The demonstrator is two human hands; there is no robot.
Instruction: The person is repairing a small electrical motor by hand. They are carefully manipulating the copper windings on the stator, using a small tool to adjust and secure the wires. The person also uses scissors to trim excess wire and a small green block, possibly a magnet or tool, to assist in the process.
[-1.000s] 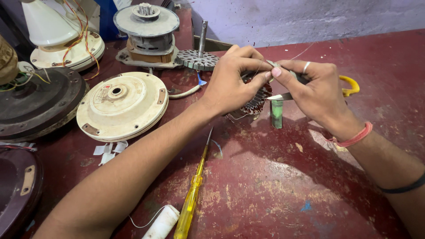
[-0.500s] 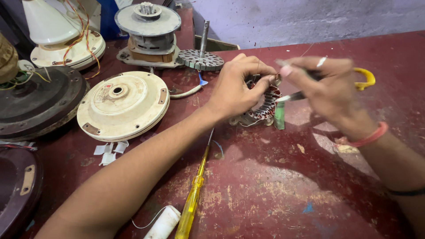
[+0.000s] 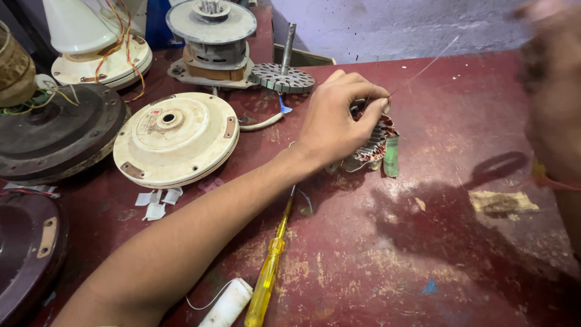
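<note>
Left hand pins a wound stator while the right draws a thread taut.
Cream fan cover (image 3: 175,138) lies aside; left hand (image 3: 339,124) pinches the stator (image 3: 372,145) steady on the red table (image 3: 423,254); a fine thread (image 3: 423,68) slants up to the blurred right hand (image 3: 554,91), whose grip I cannot tell.

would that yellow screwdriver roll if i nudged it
Probably: the screwdriver has a slim, round-looking handle and lies flat on the table, partly under the left forearm. It looks stiff and likely light. The forearm would probably stop it.
</note>
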